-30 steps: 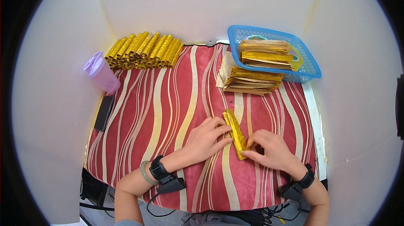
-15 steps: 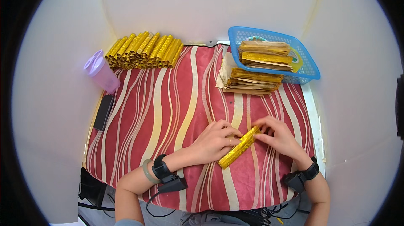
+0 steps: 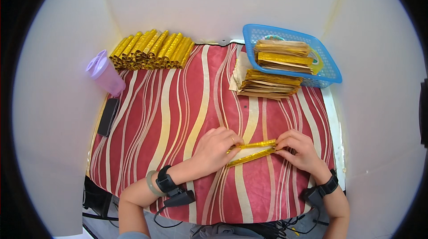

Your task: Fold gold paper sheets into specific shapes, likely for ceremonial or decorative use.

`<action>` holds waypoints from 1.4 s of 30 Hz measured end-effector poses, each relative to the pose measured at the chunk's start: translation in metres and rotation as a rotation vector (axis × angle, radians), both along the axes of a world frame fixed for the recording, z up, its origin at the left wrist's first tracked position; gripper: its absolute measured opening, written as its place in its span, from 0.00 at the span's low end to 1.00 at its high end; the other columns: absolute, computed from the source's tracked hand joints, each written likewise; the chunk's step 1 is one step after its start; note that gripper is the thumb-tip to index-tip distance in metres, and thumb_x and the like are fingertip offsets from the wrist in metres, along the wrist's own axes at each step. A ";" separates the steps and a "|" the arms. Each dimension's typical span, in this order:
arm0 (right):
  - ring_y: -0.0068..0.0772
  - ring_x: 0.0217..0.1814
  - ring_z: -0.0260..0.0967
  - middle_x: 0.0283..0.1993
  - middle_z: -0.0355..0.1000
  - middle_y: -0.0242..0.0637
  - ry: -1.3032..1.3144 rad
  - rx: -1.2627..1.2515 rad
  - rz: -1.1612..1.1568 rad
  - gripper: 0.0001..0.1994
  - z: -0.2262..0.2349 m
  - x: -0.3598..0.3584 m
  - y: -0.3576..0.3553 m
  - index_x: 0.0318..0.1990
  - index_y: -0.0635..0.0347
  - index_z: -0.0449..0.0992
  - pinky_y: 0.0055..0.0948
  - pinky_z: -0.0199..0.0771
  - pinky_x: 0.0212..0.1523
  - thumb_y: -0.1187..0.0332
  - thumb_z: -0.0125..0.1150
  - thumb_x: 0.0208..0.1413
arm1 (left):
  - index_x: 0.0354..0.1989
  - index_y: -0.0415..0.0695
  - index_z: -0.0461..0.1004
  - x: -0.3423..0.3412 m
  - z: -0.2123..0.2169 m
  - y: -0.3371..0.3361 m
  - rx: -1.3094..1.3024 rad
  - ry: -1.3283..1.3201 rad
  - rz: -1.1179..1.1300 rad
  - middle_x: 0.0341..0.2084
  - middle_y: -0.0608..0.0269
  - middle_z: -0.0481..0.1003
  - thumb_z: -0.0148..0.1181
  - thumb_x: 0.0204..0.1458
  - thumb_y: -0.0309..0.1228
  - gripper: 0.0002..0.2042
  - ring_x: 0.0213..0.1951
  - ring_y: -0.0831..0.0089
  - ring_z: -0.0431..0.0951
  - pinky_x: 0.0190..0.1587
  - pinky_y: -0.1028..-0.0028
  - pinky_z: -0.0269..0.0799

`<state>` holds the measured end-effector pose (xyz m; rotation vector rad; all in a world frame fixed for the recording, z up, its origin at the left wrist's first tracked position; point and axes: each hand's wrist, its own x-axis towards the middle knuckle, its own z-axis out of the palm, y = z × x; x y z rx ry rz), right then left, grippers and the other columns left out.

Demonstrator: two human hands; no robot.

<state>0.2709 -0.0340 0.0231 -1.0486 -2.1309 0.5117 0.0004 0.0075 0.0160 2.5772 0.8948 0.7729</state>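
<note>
Between my hands is a gold foil paper (image 3: 252,155), its long edges curled up in gold and a pale inner face showing along the middle. My left hand (image 3: 217,149) pinches its left end between thumb and fingers. At the other end, my right hand (image 3: 299,150) grips the paper with fingertips and thumb. The paper lies almost level from left to right, low over the striped red cloth (image 3: 178,150). Where the left fingers wrap over it, that end is partly hidden.
A stack of rolled gold papers (image 3: 154,51) lies at the back left, beside a lilac lidded cup (image 3: 107,74) and a black phone (image 3: 108,116). At the back right, a blue basket (image 3: 330,72) holds folded papers; a pile of gold papers (image 3: 269,84) lies in front.
The gold paper was a closed, slanting tube; now it is opened along its length and lies nearly level. My left hand has shifted to its left end, the right hand slightly lower.
</note>
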 end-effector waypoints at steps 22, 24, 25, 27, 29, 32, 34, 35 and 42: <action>0.31 0.39 0.74 0.42 0.75 0.39 0.000 -0.260 -0.128 0.11 -0.004 -0.009 0.011 0.42 0.65 0.76 0.25 0.73 0.39 0.81 0.61 0.50 | 0.32 0.40 0.79 -0.016 -0.013 0.021 -0.148 -0.124 0.035 0.29 0.62 0.73 0.64 0.48 0.22 0.04 0.36 0.69 0.73 0.35 0.72 0.69; 0.32 0.42 0.75 0.43 0.75 0.40 -0.031 -0.276 -0.121 0.12 -0.005 -0.002 0.010 0.44 0.65 0.75 0.24 0.74 0.42 0.81 0.61 0.50 | 0.30 0.42 0.79 -0.021 -0.012 0.022 -0.492 -0.223 0.078 0.28 0.64 0.74 0.64 0.45 0.23 0.03 0.35 0.69 0.72 0.39 0.71 0.68; 0.35 0.43 0.75 0.43 0.75 0.42 0.052 -0.321 -0.105 0.13 -0.007 0.001 0.008 0.45 0.64 0.73 0.27 0.74 0.43 0.79 0.62 0.51 | 0.31 0.41 0.78 -0.022 -0.009 0.022 -0.503 -0.225 0.068 0.29 0.64 0.76 0.64 0.46 0.22 0.04 0.35 0.71 0.72 0.41 0.72 0.68; 0.39 0.44 0.75 0.43 0.75 0.44 0.136 -0.367 -0.091 0.14 -0.005 0.003 0.005 0.46 0.63 0.72 0.29 0.75 0.45 0.76 0.63 0.51 | 0.31 0.41 0.79 -0.025 -0.006 0.023 -0.539 -0.219 0.083 0.31 0.64 0.76 0.63 0.46 0.21 0.04 0.36 0.73 0.72 0.42 0.72 0.68; 0.37 0.45 0.76 0.45 0.75 0.45 0.076 -0.385 -0.116 0.16 0.003 0.001 0.002 0.47 0.63 0.70 0.30 0.74 0.48 0.73 0.64 0.51 | 0.31 0.41 0.79 -0.029 -0.007 0.024 -0.575 -0.212 0.103 0.32 0.64 0.76 0.63 0.47 0.20 0.04 0.37 0.75 0.73 0.43 0.73 0.68; 0.38 0.44 0.75 0.45 0.76 0.44 0.128 -0.425 -0.177 0.13 0.003 -0.006 0.002 0.44 0.63 0.72 0.32 0.73 0.48 0.71 0.65 0.52 | 0.33 0.39 0.79 -0.032 -0.013 0.024 -0.621 -0.235 0.088 0.34 0.64 0.76 0.62 0.48 0.20 0.04 0.38 0.75 0.73 0.44 0.73 0.68; 0.39 0.43 0.75 0.44 0.76 0.43 0.064 -0.387 -0.189 0.11 -0.002 -0.006 0.005 0.42 0.63 0.74 0.33 0.72 0.47 0.70 0.65 0.52 | 0.33 0.40 0.77 -0.030 -0.010 0.023 -0.634 -0.273 0.073 0.29 0.64 0.75 0.60 0.47 0.18 0.06 0.36 0.72 0.71 0.43 0.74 0.68; 0.40 0.43 0.74 0.43 0.77 0.42 0.000 -0.348 -0.199 0.10 -0.003 -0.007 0.006 0.39 0.63 0.75 0.34 0.72 0.46 0.70 0.65 0.52 | 0.33 0.40 0.77 -0.030 -0.008 0.022 -0.635 -0.274 0.071 0.29 0.64 0.75 0.60 0.47 0.18 0.06 0.36 0.72 0.71 0.43 0.74 0.68; 0.42 0.41 0.73 0.40 0.76 0.41 -0.010 -0.177 -0.251 0.09 -0.008 -0.017 0.006 0.32 0.64 0.76 0.35 0.72 0.41 0.66 0.62 0.55 | 0.34 0.38 0.75 -0.029 -0.008 0.020 -0.826 -0.420 0.092 0.30 0.63 0.75 0.60 0.49 0.21 0.05 0.35 0.72 0.72 0.42 0.73 0.68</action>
